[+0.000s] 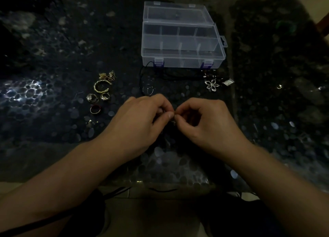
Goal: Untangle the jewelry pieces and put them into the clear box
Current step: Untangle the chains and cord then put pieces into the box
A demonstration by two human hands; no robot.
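Left hand [142,119]: fingers curled in, thumb and fingertips pinching a tiny silvery jewelry piece [173,122] right where both hands meet.
Right hand [204,123]: same deal, curled tight, fingertips nipping that little piece from the other side, practically touching the left hand.
Tiny piece: held just above the dark pebble-patterned glass table [53,76], too small and dim to tell what it is.
Clear plastic compartment box [181,48]: lid flipped open, sits beyond the hands.
Gold twisted open bangle [101,87]: left of the hands, rings [98,97] near it.
Silver flower pendant [211,84]: near the box's right front corner, on a black cord [169,75].
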